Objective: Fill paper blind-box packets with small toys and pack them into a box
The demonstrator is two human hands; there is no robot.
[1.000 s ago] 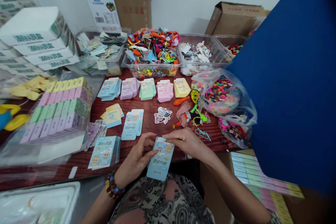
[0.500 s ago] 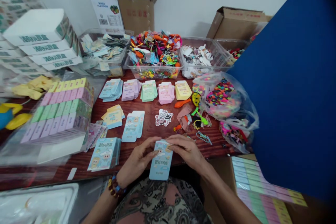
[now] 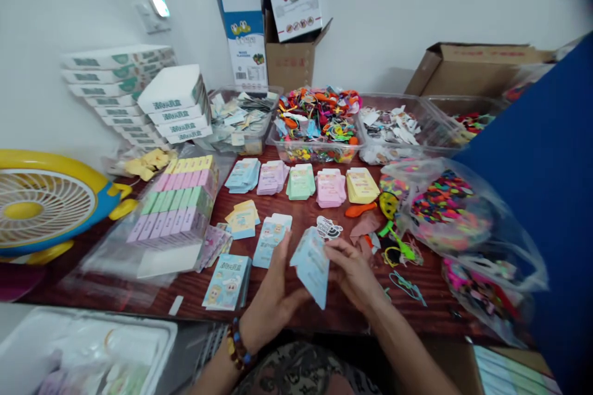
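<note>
Evidently just one light-blue card box is in hand, tilted above the table's near edge: the right hand pinches its right side between thumb and fingertips. The left hand is spread wide, thumb well away from the fingers, on the box's other side; whether it touches the card I cannot tell. One bead bracelet circles the left wrist.

Just beyond lie one black-and-white sticker and, to its left, one flattened blue carton. Farther back, five stacks of flat cartons stand in a row: blue, purple, green, pink and yellow.

Everything sits on a dark red, wood-grained table against a pale wall, with a smooth blue panel at right and one round yellow-and-blue fan at left. Four clear, thin-walled plastic tubs line the back; the middle one is heaped with rubbery, tangled toys. Beside the panel slumps a crinkled transparent bag.
</note>
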